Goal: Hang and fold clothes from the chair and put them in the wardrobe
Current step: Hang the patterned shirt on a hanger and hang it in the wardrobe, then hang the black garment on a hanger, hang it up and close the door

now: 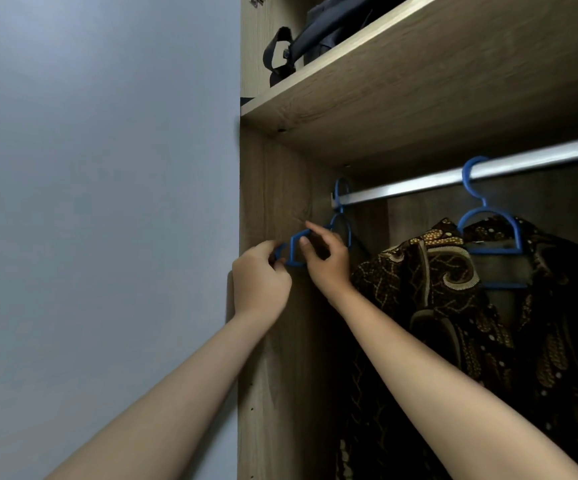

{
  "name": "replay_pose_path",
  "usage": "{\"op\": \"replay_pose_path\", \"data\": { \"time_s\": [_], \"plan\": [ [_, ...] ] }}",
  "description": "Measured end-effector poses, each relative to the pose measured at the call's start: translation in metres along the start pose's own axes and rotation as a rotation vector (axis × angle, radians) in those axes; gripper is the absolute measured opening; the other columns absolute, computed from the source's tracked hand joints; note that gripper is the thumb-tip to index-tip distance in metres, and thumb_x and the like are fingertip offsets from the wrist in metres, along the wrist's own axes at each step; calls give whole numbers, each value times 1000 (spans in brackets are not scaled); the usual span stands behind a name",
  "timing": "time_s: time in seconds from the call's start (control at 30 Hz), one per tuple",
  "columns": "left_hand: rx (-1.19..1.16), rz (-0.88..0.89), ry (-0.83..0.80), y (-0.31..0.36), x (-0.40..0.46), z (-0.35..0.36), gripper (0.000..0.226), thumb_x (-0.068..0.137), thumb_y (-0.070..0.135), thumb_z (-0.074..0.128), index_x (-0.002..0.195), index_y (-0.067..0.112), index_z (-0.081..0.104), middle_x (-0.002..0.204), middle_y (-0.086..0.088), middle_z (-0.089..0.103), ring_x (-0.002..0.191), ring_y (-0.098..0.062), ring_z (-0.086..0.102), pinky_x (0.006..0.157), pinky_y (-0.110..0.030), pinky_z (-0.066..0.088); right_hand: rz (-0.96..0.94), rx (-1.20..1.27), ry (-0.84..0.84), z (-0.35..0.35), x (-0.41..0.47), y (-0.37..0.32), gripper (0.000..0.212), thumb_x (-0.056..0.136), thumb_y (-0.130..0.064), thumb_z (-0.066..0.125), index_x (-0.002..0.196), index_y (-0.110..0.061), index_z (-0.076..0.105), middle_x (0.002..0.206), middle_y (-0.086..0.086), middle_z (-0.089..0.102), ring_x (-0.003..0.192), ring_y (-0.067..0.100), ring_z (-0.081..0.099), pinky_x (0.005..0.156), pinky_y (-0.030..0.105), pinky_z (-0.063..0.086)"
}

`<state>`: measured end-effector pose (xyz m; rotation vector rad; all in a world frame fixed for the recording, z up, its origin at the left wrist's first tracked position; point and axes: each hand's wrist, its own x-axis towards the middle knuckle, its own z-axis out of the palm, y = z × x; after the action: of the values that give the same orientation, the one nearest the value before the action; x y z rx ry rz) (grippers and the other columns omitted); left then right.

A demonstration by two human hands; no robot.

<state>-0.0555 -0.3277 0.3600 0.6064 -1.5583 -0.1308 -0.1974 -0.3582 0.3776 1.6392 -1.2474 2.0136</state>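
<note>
**Both hands working an empty blue hanger at the wardrobe's left wall**

The left hand point(261, 275) is pinching the near end of an empty blue plastic hanger point(294, 249), its fingers curling tightly round the plastic. The right hand point(325, 258) is holding the same hanger just to the 3 o'clock side, thumb pressing the frame and index finger stretching over the top toward 10 o'clock. The hanger's hook is sitting on the metal rail point(481, 171) at its left end, hard against the wardrobe's side panel point(273, 195).

Toward 3 o'clock from the hands, a brown batik shirt point(454, 292) is hanging from a second blue hanger point(488, 233), hooked on the same rail and well apart from the first hook. At 12 o'clock, the wooden shelf point(419, 91) is carrying a dark bag point(315, 32), one strap drooping over the shelf's edge. A grey wall point(100, 202) is filling the view toward 9 o'clock. No chair is appearing in view.
</note>
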Motion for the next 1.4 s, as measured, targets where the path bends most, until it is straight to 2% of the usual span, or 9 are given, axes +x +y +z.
{"op": "replay_pose_path", "data": {
  "time_s": [0.3,0.37,0.5,0.67,0.83,0.97,1.1,1.23,1.4],
  "plan": [
    [-8,70,95,2,-8,-35,31,85,7,64,114,16,68,104,1,70,85,-3,59,70,-2,45,-199,77,105,15,-15,-23,35,90,-24,63,124,-20,60,123,5,53,115,12,50,101,27,41],
    [-22,56,111,3,-17,-50,29,83,6,65,111,16,70,97,1,71,78,-5,62,71,-8,50,-203,104,121,20,-27,-32,35,89,-25,64,123,-21,62,119,3,53,114,15,51,102,31,41],
    [-76,-37,138,7,-39,-87,25,81,4,67,102,17,73,80,13,66,66,6,60,61,1,41,-145,161,44,28,-64,-59,36,90,-29,63,125,-28,59,121,-3,51,119,14,48,104,29,40],
    [-179,-89,151,15,-73,-155,27,81,-2,66,94,22,72,87,6,72,80,-5,69,72,-10,51,-207,149,4,35,-116,-110,42,91,-32,61,132,-29,54,119,-3,51,113,17,49,83,9,42],
    [-166,-120,234,43,-116,-249,29,82,-1,67,88,27,69,88,2,73,81,-11,71,78,-27,56,-249,153,-45,42,-183,-191,50,88,-36,57,136,-31,48,125,-8,46,118,13,42,93,6,26],
    [-148,-228,324,72,-157,-341,18,82,2,68,88,18,71,88,-6,73,73,-13,71,69,-19,55,-294,210,-156,52,-246,-263,55,87,-36,59,140,-28,45,129,-2,48,118,20,43,96,17,32],
    [-37,-296,465,109,-201,-449,17,84,4,66,85,21,70,82,-6,72,73,-17,71,65,-18,54,-429,271,-238,66,-314,-347,64,84,-41,62,141,-17,43,132,6,48,118,22,42,100,17,32],
    [125,-347,623,151,-243,-551,15,88,4,62,87,17,69,78,-3,70,63,-6,68,62,-16,55,-592,368,-242,84,-371,-431,72,83,-48,66,139,-8,45,134,6,47,117,22,45,97,37,44],
    [316,-380,819,208,-295,-649,18,89,3,60,82,18,67,77,-4,69,56,-2,65,59,-16,56,-711,546,-267,108,-431,-527,67,81,-37,71,136,-9,46,132,11,52,116,25,50,94,37,44]
  ]
}}
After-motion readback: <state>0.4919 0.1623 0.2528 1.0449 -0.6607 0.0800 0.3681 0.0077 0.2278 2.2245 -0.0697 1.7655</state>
